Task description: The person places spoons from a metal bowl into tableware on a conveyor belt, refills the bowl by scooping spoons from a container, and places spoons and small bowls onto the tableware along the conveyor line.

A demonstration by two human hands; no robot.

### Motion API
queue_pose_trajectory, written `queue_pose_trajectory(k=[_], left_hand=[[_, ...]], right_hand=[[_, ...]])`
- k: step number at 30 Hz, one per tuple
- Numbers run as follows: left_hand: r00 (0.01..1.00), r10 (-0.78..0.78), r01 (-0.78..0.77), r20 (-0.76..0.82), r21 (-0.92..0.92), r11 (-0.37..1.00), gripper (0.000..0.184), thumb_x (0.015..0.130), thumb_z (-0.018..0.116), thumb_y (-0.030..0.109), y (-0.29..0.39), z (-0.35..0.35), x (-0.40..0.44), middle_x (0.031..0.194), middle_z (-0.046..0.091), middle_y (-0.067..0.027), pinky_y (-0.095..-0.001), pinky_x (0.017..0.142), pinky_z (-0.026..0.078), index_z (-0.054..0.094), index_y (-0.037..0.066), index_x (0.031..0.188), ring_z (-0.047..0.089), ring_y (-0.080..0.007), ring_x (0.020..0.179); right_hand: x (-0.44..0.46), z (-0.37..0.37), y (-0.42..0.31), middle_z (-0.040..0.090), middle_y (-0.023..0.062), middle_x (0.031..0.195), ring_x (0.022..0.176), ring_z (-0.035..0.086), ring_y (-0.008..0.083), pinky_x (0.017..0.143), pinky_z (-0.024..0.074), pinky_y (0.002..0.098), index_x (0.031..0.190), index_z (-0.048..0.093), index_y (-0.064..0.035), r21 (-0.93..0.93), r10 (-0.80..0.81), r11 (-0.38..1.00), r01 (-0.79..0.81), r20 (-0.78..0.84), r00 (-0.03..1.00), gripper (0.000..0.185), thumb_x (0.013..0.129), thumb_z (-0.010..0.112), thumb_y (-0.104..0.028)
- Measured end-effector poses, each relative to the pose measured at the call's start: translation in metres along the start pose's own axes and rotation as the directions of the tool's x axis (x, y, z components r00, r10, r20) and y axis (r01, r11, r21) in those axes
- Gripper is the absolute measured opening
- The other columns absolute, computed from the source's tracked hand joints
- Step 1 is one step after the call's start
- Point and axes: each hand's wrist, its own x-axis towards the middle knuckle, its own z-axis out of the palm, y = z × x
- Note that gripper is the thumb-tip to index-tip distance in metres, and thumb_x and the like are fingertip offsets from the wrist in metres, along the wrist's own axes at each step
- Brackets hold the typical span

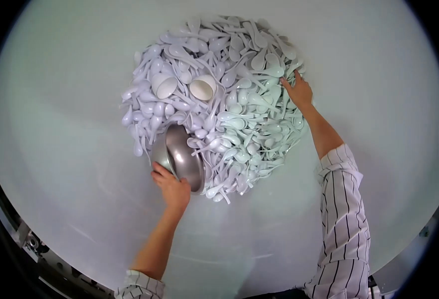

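A big heap of white spoons (252, 117) with short curved handles lies in front of me. At its lower left edge my left hand (173, 189) grips the rim of a shiny metal bowl (185, 158). The bowl is tilted on its side, its hollow turned right toward the spoons, and a few spoon ends overlap its edge. My right hand (300, 93) reaches to the upper right edge of the heap. Its thumb and fingers are apart and touch the spoons there; the fingertips are partly hidden among them.
Two white cups, a left cup (165, 86) and a right cup (202, 87), lie tipped on the heap. Everything rests on a large pale round table (80, 164). Dark metal equipment (35, 244) shows beyond its lower left edge.
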Motion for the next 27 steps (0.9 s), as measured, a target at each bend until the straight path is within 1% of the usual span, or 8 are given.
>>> queue_pose_trajectory(k=[4, 5, 6, 10, 12, 15, 21, 27], left_hand=[[0.968, 0.025, -0.032, 0.251, 0.022, 0.999, 0.082, 0.074, 0.055, 0.010, 0.019, 0.004, 0.049, 0.128, 0.025, -0.0415, -0.0531, 0.095, 0.035, 0.008, -0.004, 0.140, 0.034, -0.0543, 0.116], [0.959, 0.019, -0.038, 0.283, 0.062, 0.997, 0.080, 0.074, 0.054, 0.011, 0.016, 0.008, 0.065, 0.125, 0.031, -0.0396, -0.0524, 0.089, 0.040, 0.011, -0.003, 0.139, 0.039, -0.0526, 0.112], [0.947, 0.012, -0.048, 0.320, 0.104, 0.993, 0.077, 0.074, 0.053, 0.012, 0.013, 0.011, 0.079, 0.122, 0.037, -0.0377, -0.0517, 0.084, 0.045, 0.013, -0.003, 0.139, 0.045, -0.0508, 0.109], [0.657, -0.073, 0.361, 0.750, -0.228, 0.904, 0.069, 0.068, 0.049, 0.004, 0.005, 0.002, 0.132, 0.094, 0.059, -0.0163, -0.0322, 0.050, 0.051, 0.031, 0.006, 0.135, 0.063, -0.0287, 0.068], [0.653, 0.019, 0.387, 0.757, -0.356, 0.851, 0.069, 0.067, 0.051, 0.003, -0.063, 0.036, 0.139, 0.098, 0.059, -0.0142, -0.0314, 0.057, 0.051, 0.034, 0.008, 0.134, 0.062, -0.0233, 0.072], [0.842, 0.061, 0.403, 0.537, -0.699, 0.591, 0.057, 0.066, 0.054, -0.001, -0.093, 0.045, 0.049, 0.102, 0.058, -0.0063, -0.0270, 0.069, 0.048, 0.046, 0.000, 0.123, 0.056, -0.0156, 0.083], [0.585, 0.457, 0.611, 0.670, -0.735, 0.295, 0.062, 0.070, 0.062, 0.004, -0.084, 0.037, -0.047, 0.119, 0.056, -0.0122, -0.0349, 0.090, 0.049, 0.044, 0.001, 0.129, 0.059, -0.0210, 0.103], [0.695, 0.642, 0.484, 0.324, -0.871, -0.085, 0.058, 0.071, 0.059, 0.007, -0.046, -0.075, -0.119, 0.096, 0.057, -0.0022, -0.0223, 0.069, 0.046, 0.044, 0.004, 0.128, 0.055, -0.0097, 0.080]], right_hand=[[-0.067, 0.036, -0.044, 0.065, 0.0185, 0.098, 0.087, 0.063, 0.0370, 0.075, 0.0475, 0.0422, 0.136, 0.036, -0.0112, 0.283, -0.108, 0.958, 0.048, 0.201, 0.974, 0.069, 0.083, 0.056, -0.049], [-0.083, 0.077, -0.053, 0.064, 0.0147, 0.102, 0.089, 0.062, 0.0354, 0.076, 0.0486, 0.0415, 0.133, 0.041, -0.0132, 0.577, -0.298, 0.770, 0.271, -0.050, 0.953, 0.066, 0.078, 0.064, -0.042], [-0.103, 0.071, -0.086, 0.063, 0.0150, 0.104, 0.092, 0.062, 0.0347, 0.077, 0.0495, 0.0407, 0.129, 0.047, -0.0115, 0.754, -0.161, 0.655, 0.040, 0.088, 0.983, 0.065, 0.074, 0.068, -0.038], [-0.171, 0.103, -0.167, 0.059, 0.0220, 0.110, 0.098, 0.059, 0.0383, 0.083, 0.0475, 0.0433, 0.128, 0.048, -0.0091, 0.765, -0.325, 0.643, 0.027, 0.242, 0.914, 0.067, 0.075, 0.064, -0.047], [-0.226, 0.119, -0.200, 0.059, 0.0214, 0.111, 0.100, 0.058, 0.0373, 0.084, 0.0470, 0.0437, 0.129, 0.047, -0.0095, 0.642, -0.597, 0.730, 0.236, 0.430, 0.677, 0.064, 0.079, 0.061, -0.046], [-0.297, 0.111, -0.206, 0.059, 0.0202, 0.110, 0.098, 0.059, 0.0365, 0.081, 0.0479, 0.0437, 0.125, 0.049, -0.0104, 0.586, -0.376, 0.810, -0.018, 0.543, 0.751, 0.054, 0.082, 0.058, -0.042], [-0.359, -0.044, -0.146, 0.060, 0.0186, 0.100, 0.089, 0.059, 0.0377, 0.074, 0.0478, 0.0445, 0.112, 0.054, -0.0069, 0.343, -0.346, 0.911, 0.231, 0.328, 0.879, 0.041, 0.080, 0.066, -0.030], [-0.402, -0.249, -0.213, 0.055, 0.0271, 0.116, 0.103, 0.056, 0.0420, 0.087, 0.0457, 0.0441, 0.112, 0.058, -0.0031, 0.077, -0.645, 0.762, 0.643, 0.180, 0.743, 0.049, 0.065, 0.072, -0.006]])
